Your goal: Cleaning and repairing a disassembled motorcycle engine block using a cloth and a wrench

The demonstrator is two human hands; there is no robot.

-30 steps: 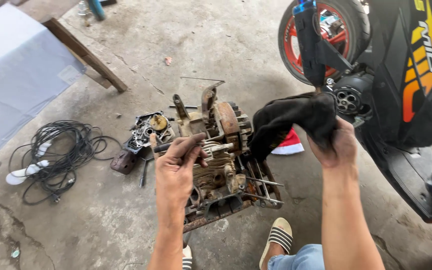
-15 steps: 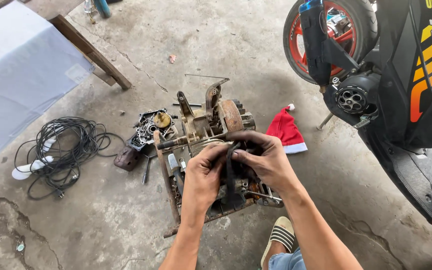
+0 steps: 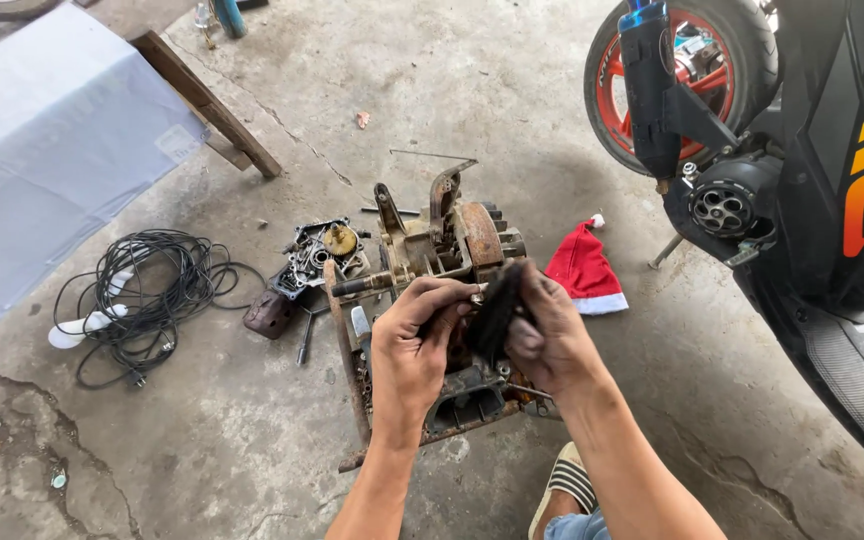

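Black rag (image 3: 497, 308): we see it bunched between both hands, directly above the engine block (image 3: 432, 300), long axis running up and away from us.
Left hand (image 3: 414, 345): fingers curled, pinching the rag's near side.
Right hand (image 3: 550, 335): closed around the rag's far side; equally near.
Engine block: rusty, on bare concrete floor (image 3: 202, 440).
Left of block: detached cover plate (image 3: 320, 250), coiled black cable (image 3: 147, 290).
Right of block: red cap (image 3: 582, 268), scooter (image 3: 802, 150).
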